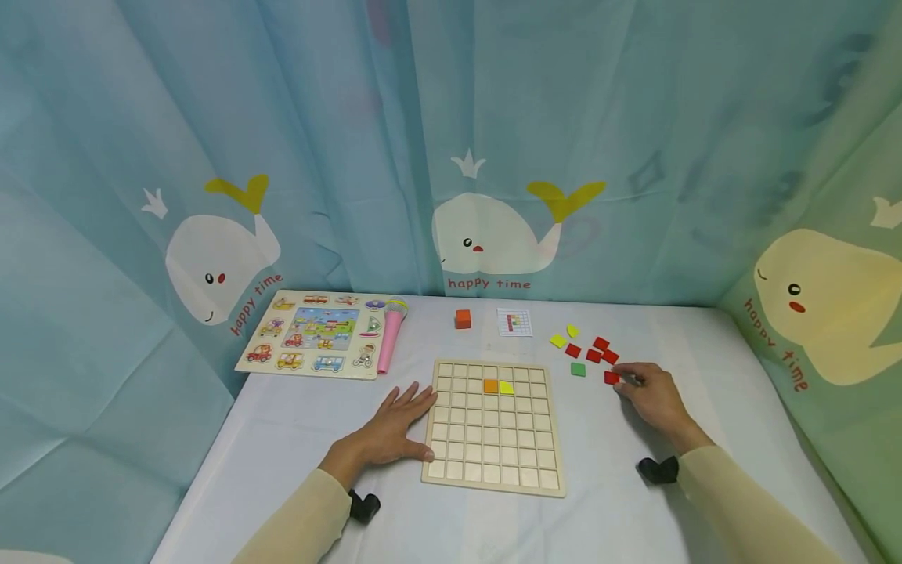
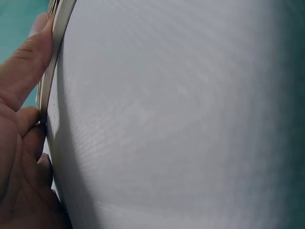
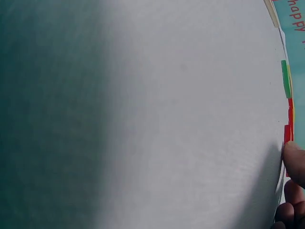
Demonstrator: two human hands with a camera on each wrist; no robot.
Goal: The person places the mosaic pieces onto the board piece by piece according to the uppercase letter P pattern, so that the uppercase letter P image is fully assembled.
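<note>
Red tile (image 1: 611, 377) lies right of centre on the table (image 1: 606, 509), under the right hand (image 1: 651, 395) fingertips, pinched; left hand (image 1: 391, 427) rests spread flat against the wooden grid board (image 1: 493, 454) edge

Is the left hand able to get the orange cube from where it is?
Probably yes. The left hand lies flat by the board, and only bare table lies between it and the orange cube, though it is a long stretch.

White table (image 1: 296, 439): grid board (image 1: 493, 470), tiles (image 1: 595, 352) (loose), vehicle puzzle (image 1: 317, 333).
</note>
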